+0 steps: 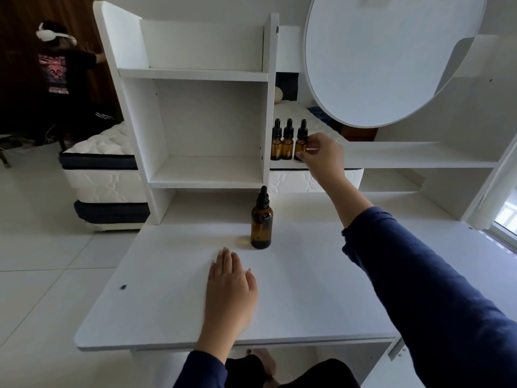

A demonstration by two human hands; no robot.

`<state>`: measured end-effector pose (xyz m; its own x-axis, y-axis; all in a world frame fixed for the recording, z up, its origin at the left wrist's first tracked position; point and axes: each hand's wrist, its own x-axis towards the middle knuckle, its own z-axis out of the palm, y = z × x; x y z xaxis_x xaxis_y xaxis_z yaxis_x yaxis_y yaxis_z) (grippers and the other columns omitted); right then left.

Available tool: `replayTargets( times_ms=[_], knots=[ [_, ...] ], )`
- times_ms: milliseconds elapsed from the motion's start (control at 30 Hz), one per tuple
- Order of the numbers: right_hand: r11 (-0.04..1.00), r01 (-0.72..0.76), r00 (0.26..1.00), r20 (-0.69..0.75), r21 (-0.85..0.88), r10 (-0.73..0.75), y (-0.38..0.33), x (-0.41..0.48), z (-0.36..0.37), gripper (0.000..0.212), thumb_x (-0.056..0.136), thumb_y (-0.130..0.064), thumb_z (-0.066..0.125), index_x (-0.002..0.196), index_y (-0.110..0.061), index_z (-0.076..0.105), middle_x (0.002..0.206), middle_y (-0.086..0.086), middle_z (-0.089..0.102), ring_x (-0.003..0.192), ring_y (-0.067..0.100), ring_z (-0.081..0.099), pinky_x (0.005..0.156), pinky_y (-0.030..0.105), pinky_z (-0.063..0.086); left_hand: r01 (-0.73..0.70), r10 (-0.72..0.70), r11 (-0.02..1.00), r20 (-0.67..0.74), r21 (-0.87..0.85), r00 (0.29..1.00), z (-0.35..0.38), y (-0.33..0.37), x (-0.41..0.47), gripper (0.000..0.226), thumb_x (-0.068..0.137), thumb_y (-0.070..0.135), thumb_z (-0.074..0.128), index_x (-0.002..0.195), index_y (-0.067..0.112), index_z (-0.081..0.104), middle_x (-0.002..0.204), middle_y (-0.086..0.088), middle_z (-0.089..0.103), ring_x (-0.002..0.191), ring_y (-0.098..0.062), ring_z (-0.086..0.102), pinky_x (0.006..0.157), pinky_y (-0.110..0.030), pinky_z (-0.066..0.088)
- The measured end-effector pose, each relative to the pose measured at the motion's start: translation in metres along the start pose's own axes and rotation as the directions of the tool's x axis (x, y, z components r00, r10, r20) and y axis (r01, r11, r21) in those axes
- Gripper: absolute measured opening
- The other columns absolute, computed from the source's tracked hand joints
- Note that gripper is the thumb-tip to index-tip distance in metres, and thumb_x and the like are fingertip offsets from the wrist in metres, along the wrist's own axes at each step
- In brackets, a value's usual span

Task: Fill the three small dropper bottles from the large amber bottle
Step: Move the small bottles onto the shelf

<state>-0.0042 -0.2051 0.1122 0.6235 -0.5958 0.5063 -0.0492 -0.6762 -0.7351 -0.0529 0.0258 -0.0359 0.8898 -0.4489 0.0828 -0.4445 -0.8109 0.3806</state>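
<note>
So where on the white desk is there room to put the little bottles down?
Plenty. The desk top is bare left of the left hand, and between the large amber bottle and the blue sleeve. It's crowded only on the shelf, where the three small bottles stand close together beside the right hand.

The large bottle (pixel 261 219) stands upright on the desk (pixel 167 289). Behind and right of it, three small bottles (pixel 288 141) stand in a row on a shelf (pixel 405 155).
</note>
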Motion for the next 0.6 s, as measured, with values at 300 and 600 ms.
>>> replayTargets(
  times_ms=[300,600],
  knots=[
    [0.999,-0.004,1.0,0.012,0.055,0.004,0.005,-0.005,0.006,0.044,0.081,-0.01,0.069,0.122,-0.006,0.055,0.113,0.01,0.066,0.104,0.02,0.062,0.093,0.027,0.05,-0.003,0.003,1.0,0.006,-0.006,1.0,-0.001,0.0,-0.001,0.057,0.101,0.033,0.019,0.149,0.004,0.005,0.159,-0.012,0.0,0.148,-0.02,-0.002,0.12,-0.031,-0.002],
    [0.957,0.071,0.983,-0.184,0.282,-0.019,0.012,-0.055,0.012,0.036,0.088,-0.004,0.057,0.122,-0.008,0.046,0.119,0.01,0.056,0.108,0.014,0.055,0.091,0.02,0.049,0.04,-0.026,0.989,0.098,-0.143,0.995,-0.009,-0.003,0.003,0.062,0.1,0.038,0.027,0.15,0.008,0.004,0.16,-0.008,-0.004,0.147,-0.018,-0.004,0.119,-0.032,-0.002]
  ],
)
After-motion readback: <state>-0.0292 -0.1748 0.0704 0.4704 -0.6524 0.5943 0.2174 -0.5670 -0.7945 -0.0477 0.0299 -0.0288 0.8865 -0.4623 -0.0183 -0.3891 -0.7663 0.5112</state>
